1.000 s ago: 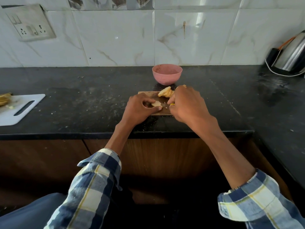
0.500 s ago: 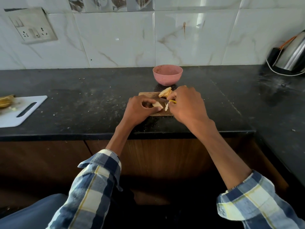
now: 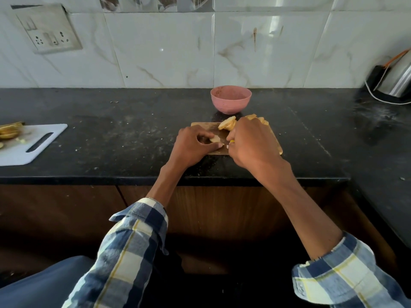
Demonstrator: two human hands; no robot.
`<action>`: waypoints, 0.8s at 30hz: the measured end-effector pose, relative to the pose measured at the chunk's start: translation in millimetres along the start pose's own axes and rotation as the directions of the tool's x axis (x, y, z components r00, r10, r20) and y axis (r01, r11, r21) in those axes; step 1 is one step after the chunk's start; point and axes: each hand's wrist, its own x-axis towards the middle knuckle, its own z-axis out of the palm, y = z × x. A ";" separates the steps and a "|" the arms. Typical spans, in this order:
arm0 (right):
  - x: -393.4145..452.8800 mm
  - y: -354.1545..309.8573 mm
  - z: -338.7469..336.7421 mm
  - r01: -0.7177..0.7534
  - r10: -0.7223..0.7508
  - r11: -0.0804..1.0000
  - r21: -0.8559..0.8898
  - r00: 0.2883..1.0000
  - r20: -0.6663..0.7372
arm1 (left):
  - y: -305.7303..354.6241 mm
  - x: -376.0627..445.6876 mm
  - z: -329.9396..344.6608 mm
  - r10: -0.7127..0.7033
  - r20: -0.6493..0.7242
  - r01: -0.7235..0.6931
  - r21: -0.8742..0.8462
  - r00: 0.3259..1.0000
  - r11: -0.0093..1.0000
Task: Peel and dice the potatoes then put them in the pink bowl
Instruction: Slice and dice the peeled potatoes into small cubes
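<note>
A small wooden cutting board [image 3: 275,144] lies on the black counter, with the pink bowl [image 3: 230,99] just behind it. My left hand [image 3: 193,147] pinches a pale potato piece [image 3: 215,138] down on the board. My right hand [image 3: 253,143] is curled around a knife with a yellow handle [image 3: 232,141]; the hand hides its blade. A pile of potato slices [image 3: 227,126] lies at the board's far edge, and more slices [image 3: 263,121] show behind my right hand. From here the bowl's visible inside looks bare.
A white cutting board [image 3: 33,145] with yellowish scraps [image 3: 10,131] sits at the left. A steel kettle [image 3: 398,78] with its cord stands at the back right. A wall socket [image 3: 47,30] is on the tiles. The counter edge runs just below my wrists.
My right hand has shifted a little nearer and to the left over the board, covering the knife blade seen half a second ago. My left hand keeps holding the potato piece.
</note>
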 end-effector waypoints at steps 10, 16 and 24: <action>-15.8 8.8 -4.0 -0.038 0.038 0.999 0.028 0.999 -0.016 | 1.7 -0.3 0.0 -0.021 0.014 0.020 0.018 1.000 1.000; -23.9 11.6 -3.4 -0.037 0.038 0.999 0.036 0.999 -0.032 | 1.3 0.0 -0.1 -0.033 0.022 0.032 0.015 0.999 0.999; -23.5 10.2 -9.8 -0.033 0.042 0.994 0.103 0.996 -0.082 | 1.2 -3.2 -4.1 -0.043 0.040 0.044 -0.029 0.998 0.999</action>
